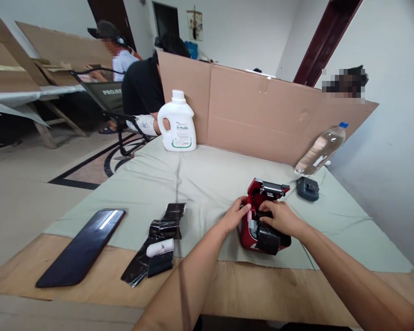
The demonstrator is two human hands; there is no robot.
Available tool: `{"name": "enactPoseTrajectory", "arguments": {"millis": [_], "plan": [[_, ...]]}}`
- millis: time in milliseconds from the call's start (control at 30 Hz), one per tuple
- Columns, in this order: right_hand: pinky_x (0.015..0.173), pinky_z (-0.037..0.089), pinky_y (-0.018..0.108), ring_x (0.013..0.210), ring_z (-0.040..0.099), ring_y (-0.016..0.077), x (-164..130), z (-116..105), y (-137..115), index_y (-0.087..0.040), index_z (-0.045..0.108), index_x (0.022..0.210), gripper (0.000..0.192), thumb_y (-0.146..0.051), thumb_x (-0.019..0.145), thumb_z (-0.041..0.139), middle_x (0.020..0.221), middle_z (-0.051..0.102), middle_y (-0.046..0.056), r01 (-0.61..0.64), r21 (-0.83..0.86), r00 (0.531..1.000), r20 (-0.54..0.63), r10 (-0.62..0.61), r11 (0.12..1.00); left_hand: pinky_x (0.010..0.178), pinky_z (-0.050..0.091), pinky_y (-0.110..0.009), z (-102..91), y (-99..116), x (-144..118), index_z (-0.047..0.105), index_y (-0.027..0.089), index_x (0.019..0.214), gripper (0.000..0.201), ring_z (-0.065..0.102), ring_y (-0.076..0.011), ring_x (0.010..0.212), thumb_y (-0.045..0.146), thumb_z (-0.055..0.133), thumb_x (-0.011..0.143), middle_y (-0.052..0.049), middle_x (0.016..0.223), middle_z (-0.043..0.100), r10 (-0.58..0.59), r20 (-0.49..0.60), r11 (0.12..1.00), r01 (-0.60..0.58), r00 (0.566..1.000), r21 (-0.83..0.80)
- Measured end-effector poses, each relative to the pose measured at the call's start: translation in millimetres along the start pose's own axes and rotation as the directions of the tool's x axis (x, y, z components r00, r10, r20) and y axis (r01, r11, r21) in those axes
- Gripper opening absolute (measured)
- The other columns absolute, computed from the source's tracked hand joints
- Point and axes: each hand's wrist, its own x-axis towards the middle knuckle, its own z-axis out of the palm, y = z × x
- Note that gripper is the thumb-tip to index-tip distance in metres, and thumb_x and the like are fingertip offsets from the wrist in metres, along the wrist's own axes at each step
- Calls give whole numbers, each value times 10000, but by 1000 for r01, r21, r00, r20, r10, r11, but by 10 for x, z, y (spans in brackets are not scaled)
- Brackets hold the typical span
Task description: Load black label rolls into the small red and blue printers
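A small red device [253, 230] with an open lid and black parts inside sits on the grey cloth [200, 179] near the table's front. My left hand [235, 214] grips its left side. My right hand [281, 217] rests on top of it, fingers pressing on the black parts in its open middle. A black roll [268, 240] sticks out at the device's near end.
A black plastic wrapper [158, 241] with a small white roll [159, 248] lies to the left, and a dark flat panel [83, 246] farther left. A white jug [177, 122], a leaning water bottle [320, 149], a small black part [307, 188] and a cardboard wall [262, 110] stand behind. Two people sit beyond.
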Motion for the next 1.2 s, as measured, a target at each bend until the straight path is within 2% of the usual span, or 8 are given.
{"name": "enactPoseTrajectory", "arguments": {"millis": [167,267,433,600,800,900,1033,1200], "plan": [[886,430,385,956,636,227,-47,-70,-40,-231,692,950,157,-216,845,576,978,730,45,71,-4,997,-3,-71,997,1096,352,-418,5,37,-9,544,147,1226,544,510,-265,1230,522,603,837,-131,1293,584,-1,8,1000,1,1000,4],[739,476,316,793,646,188,-154,-158,-38,-219,679,923,207,-284,911,483,880,724,36,57,135,979,-201,-28,989,1096,351,-429,5,35,-11,547,158,1225,531,511,-269,1230,521,600,840,-124,1296,585,-7,11,1000,7,1000,-4],[857,475,381,916,621,223,-138,-250,146,-208,666,939,305,-431,926,459,944,684,84,120,79,736,-676,-35,990,1097,346,-441,2,19,-6,534,138,1236,570,499,-281,1241,543,589,839,-140,1306,575,4,19,1000,-4,1000,-4],[1057,382,461,1238,503,239,16,-115,361,-212,609,1179,445,-498,962,345,1286,584,114,188,195,771,-636,-22,963,1110,330,-440,-4,2,-2,532,157,1239,609,482,-284,1264,601,579,825,-136,1324,565,-2,27,1000,2,1000,12],[941,465,426,1016,594,225,-369,139,215,-219,648,1025,355,-427,975,364,1026,651,91,198,312,773,-633,48,929,1120,307,-458,14,-22,-5,398,209,1399,746,461,-281,1293,724,350,861,-145,1424,459,-50,-157,999,52,986,10],[940,467,449,1054,583,246,-586,331,138,-230,660,964,329,-393,969,374,1010,643,92,191,294,782,-622,36,936,1128,293,-452,37,97,-71,404,218,1412,755,406,-278,1332,731,288,870,-133,1464,411,161,-133,979,-140,978,151],[963,456,499,1124,566,267,-667,600,136,-222,655,1053,330,-314,955,354,1095,637,108,281,259,701,-713,-13,924,1157,240,-442,74,273,-166,674,222,1115,677,351,-277,1359,714,272,882,-103,1395,499,442,29,843,-426,897,329],[916,468,520,1044,606,276,-601,706,142,-213,673,1004,319,-270,907,374,1020,666,104,282,203,621,-784,-17,938,1153,239,-445,92,287,-163,747,219,900,679,370,-269,1340,685,254,902,-95,1343,554,444,9,831,-415,896,369]]}}
